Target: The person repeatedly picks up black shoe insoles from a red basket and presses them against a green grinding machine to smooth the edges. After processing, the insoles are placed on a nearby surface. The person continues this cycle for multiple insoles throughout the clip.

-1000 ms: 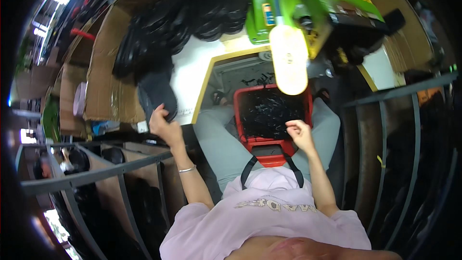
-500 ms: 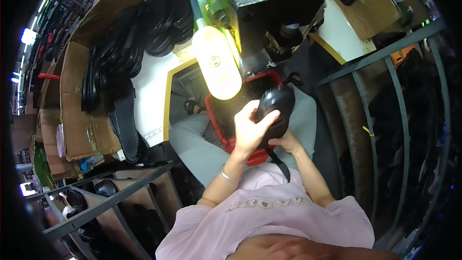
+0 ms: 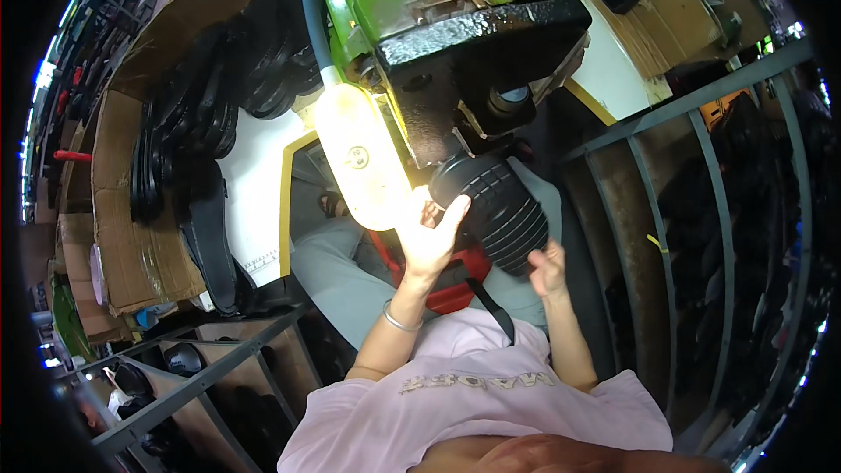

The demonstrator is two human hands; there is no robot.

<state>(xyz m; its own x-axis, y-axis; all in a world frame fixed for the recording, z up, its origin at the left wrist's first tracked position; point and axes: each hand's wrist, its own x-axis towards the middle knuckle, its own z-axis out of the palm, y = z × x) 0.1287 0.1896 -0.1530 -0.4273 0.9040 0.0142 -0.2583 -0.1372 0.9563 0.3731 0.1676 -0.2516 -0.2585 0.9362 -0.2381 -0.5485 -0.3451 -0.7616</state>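
Observation:
A black shoe (image 3: 499,215), its ridged sole turned up, is held between my two hands just under the head of a green and black machine (image 3: 477,44). My left hand (image 3: 429,236) grips the shoe's left side, thumb raised along its edge. At the near right end, the fingers of my right hand (image 3: 549,270) are closed on the shoe's rim. The shoe's far end sits close below the machine's metal working part (image 3: 504,105); whether they touch I cannot tell. A bright lamp (image 3: 359,158) glows beside my left hand.
Stacked black soles (image 3: 210,88) fill a cardboard box (image 3: 144,254) at left, by a white tabletop (image 3: 258,184). A red bin (image 3: 447,293) sits between my knees. Metal racks (image 3: 639,175) flank me on the right, with another rack (image 3: 201,377) at lower left.
The shoe has been raised toward the machine and turned so its ridged sole shows. My right hand has come out from beneath it to its near right edge.

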